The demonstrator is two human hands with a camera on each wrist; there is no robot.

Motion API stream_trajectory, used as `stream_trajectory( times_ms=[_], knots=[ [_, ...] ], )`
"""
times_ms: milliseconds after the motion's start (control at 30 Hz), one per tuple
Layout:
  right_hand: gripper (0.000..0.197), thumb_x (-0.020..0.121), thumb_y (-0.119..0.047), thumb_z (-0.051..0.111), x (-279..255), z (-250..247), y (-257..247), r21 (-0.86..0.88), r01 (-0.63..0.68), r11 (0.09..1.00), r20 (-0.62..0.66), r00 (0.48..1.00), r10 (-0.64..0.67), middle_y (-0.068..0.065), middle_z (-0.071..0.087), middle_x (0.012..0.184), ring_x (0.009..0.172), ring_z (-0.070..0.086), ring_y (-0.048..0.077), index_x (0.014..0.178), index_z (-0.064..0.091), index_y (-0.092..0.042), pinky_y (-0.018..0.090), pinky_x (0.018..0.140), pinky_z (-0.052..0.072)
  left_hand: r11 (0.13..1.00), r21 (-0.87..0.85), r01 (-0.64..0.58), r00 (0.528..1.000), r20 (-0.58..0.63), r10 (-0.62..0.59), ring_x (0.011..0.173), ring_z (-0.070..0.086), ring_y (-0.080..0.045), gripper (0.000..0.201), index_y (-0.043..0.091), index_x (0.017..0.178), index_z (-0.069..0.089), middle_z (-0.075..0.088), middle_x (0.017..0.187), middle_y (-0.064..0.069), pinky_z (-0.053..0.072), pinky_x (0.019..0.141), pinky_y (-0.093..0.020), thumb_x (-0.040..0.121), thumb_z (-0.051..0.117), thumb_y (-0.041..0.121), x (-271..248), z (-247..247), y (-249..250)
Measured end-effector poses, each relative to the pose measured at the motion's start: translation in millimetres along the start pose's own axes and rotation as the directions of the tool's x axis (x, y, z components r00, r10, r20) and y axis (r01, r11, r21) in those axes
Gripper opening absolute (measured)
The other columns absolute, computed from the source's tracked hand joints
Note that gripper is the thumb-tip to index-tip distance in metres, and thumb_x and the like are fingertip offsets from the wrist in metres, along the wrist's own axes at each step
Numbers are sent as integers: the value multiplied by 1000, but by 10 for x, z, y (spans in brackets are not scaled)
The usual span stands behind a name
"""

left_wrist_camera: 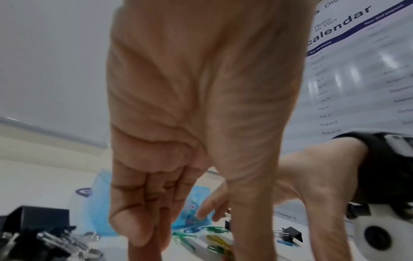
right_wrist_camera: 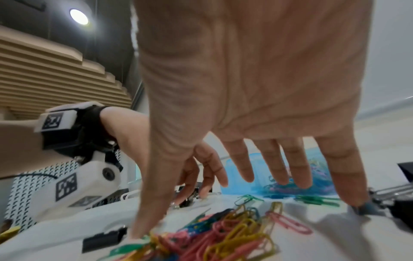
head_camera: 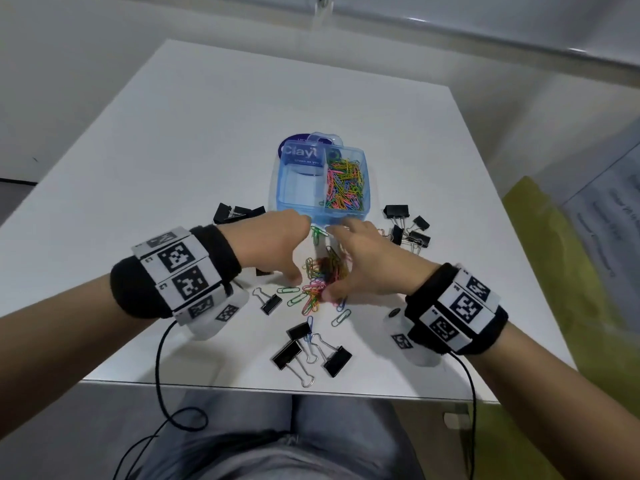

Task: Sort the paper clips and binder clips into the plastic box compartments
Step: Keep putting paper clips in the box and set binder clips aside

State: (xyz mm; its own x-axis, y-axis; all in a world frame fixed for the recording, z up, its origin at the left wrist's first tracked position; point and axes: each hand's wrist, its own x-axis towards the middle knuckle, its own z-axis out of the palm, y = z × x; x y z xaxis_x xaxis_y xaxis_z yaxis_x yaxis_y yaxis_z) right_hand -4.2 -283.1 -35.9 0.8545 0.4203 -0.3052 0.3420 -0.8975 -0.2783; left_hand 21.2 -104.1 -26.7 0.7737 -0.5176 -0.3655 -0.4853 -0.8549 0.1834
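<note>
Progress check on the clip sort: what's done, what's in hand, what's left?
Done: the plastic box has many colored paper clips in its right compartment; the left compartment looks empty. In hand: left hand and right hand, fingers straight, flank the loose paper clip pile on the table, nothing lifted. Left: that pile, a few stray clips, and every binder clip, all outside the box.

Translucent glossy blue plastic box [head_camera: 346, 213], smooth matt white table [head_camera: 214, 133], shiny wire-handled binder clips [head_camera: 313, 355].
</note>
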Motion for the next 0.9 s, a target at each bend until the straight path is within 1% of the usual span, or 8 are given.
stream_trajectory(
  times_ms=[67,167,333,433,567,700,800,900],
  knots=[
    [93,55,-63,76,-10,60,-37,-50,49,998,59,997,-46,3,37,132,122,34,24,131,36,-26,46,99,41,1000,17,11,999,46,-12,87,57,-26,78,6,111,46,49,100,-5,52,78,-43,58,84,48,-39,1,-13],
    [78,62,-50,76,-2,147,-102,-126,129,984,52,991,-123,3,39,128,118,35,26,129,43,-31,44,93,42,999,36,-7,996,86,4,89,55,-25,90,9,115,40,41,101,-2,52,79,-42,49,87,49,-35,52,-8],
    [39,78,-16,68,49,137,-192,-8,202,979,7,979,-202,12,48,113,100,50,31,117,63,-18,37,85,43,1000,20,-9,998,58,8,84,56,-26,85,10,120,40,33,99,0,51,75,-40,56,88,37,55,84,46],
    [24,82,-6,58,47,104,-212,12,163,987,-18,987,-162,15,55,106,94,56,34,104,67,-8,42,80,45,999,25,-24,998,53,23,79,50,-23,73,10,120,45,38,101,-3,49,74,-38,63,84,35,115,60,51],
    [15,75,-1,61,67,50,-149,111,108,988,-61,993,-102,18,69,85,73,62,31,84,73,-5,40,68,52,996,42,-77,997,20,76,87,51,-23,58,8,120,49,50,112,-9,40,71,-30,74,77,30,146,76,43],
    [11,77,3,67,22,-89,-24,315,-13,949,-72,997,38,9,66,73,51,65,21,79,71,-7,35,55,59,996,-54,-76,997,27,77,87,48,-18,58,13,118,50,43,100,0,38,69,-27,73,78,35,108,44,-32],
    [13,77,4,71,23,-292,75,464,-44,885,-143,982,124,6,63,75,44,63,3,79,70,-9,17,46,51,983,-111,-148,989,-6,148,79,49,-12,42,18,101,56,49,93,4,37,61,-23,72,79,37,38,-12,-30],
    [12,76,6,70,113,-571,155,526,-4,850,-298,936,189,8,60,70,45,63,5,83,71,-3,8,42,44,954,-202,-220,969,70,238,68,49,-8,36,20,87,58,58,81,5,41,60,-24,67,81,38,-55,-50,84]
  ],
)
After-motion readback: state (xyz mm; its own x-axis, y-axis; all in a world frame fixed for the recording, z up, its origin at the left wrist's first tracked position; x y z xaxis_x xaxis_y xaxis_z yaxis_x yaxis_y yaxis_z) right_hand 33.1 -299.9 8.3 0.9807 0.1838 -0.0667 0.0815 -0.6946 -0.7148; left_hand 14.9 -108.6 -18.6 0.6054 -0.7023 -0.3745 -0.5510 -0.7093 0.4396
